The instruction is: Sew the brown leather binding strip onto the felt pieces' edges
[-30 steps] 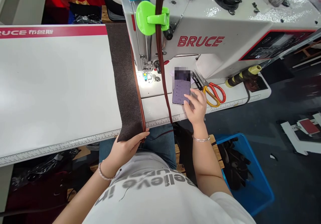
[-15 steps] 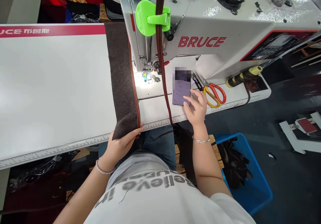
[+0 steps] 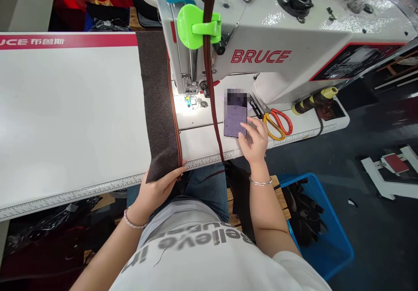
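A dark brown fabric strip point(image 3: 159, 104) with a reddish-brown bound edge lies along the table beside the sewing machine's needle area. Its near end hangs at the front edge, where my left hand point(image 3: 160, 186) grips it, with part of the palm hidden under the cloth. My right hand point(image 3: 254, 141) is at a smartphone point(image 3: 235, 119) lying on the machine bed, fingers spread and fingertips at the lit purple screen. The top of that screen is blurred out. Between my hands a narrow brown binding strip point(image 3: 210, 86) hangs from a green clip point(image 3: 196, 26) on the machine.
The white sewing machine point(image 3: 313, 49) stands over the bed. Scissors point(image 3: 277, 123) with orange and red handles lie right of the phone, near a thread cone point(image 3: 315, 101). A blue bin point(image 3: 339, 243) with dark pieces stands on the floor at right. A ruler tape point(image 3: 107, 186) runs along the table's front edge.
The phone screen now shows a different layout, with more lines on it. The view has shifted slightly; both hands and the fabric strip stay in place.
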`<action>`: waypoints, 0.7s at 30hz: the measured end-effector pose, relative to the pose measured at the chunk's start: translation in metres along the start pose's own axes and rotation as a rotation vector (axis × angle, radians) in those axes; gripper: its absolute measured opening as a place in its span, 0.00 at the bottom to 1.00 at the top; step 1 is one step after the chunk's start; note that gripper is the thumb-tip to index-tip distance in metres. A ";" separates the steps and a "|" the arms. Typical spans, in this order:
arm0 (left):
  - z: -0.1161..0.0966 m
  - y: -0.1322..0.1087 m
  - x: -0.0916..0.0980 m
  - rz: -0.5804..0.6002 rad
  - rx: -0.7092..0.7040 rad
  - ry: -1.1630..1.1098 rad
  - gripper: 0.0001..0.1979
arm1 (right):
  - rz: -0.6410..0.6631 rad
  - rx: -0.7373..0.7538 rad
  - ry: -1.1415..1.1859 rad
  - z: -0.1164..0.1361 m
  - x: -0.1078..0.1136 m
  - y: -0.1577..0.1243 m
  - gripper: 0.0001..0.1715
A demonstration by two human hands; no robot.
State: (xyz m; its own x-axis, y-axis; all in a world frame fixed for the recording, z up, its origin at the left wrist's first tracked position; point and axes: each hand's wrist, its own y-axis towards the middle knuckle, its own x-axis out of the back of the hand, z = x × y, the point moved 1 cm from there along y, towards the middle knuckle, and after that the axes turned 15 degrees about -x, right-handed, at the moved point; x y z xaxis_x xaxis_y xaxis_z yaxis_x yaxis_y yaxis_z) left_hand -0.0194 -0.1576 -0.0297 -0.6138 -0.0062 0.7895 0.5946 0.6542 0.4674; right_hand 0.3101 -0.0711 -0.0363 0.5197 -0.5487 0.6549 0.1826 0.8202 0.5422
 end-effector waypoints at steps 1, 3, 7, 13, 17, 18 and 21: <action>0.000 0.000 0.000 -0.006 -0.015 0.015 0.24 | 0.003 -0.003 -0.001 0.000 0.000 0.000 0.15; 0.001 0.000 -0.001 -0.017 -0.041 0.036 0.25 | 0.012 -0.013 -0.001 -0.001 0.000 0.000 0.15; 0.001 0.000 -0.001 -0.015 -0.057 0.050 0.27 | 0.010 -0.002 0.029 -0.002 -0.001 -0.001 0.13; 0.001 0.000 -0.001 0.003 -0.062 0.059 0.29 | 0.009 -0.030 0.029 -0.002 -0.001 -0.001 0.15; 0.001 -0.001 -0.001 -0.005 -0.066 0.076 0.29 | 0.027 -0.057 0.023 -0.001 -0.001 -0.001 0.16; 0.001 -0.001 -0.001 -0.005 -0.065 0.082 0.29 | 0.026 -0.057 0.024 -0.001 0.000 -0.001 0.16; 0.001 -0.001 -0.001 0.002 -0.065 0.091 0.30 | 0.013 -0.045 0.037 0.000 0.000 -0.001 0.15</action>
State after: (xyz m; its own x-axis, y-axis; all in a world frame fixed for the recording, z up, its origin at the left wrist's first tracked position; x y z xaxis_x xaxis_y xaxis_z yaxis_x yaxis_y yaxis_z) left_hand -0.0200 -0.1577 -0.0317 -0.5643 -0.0756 0.8221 0.6300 0.6041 0.4881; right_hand 0.3100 -0.0716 -0.0367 0.5528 -0.5318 0.6416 0.2120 0.8343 0.5089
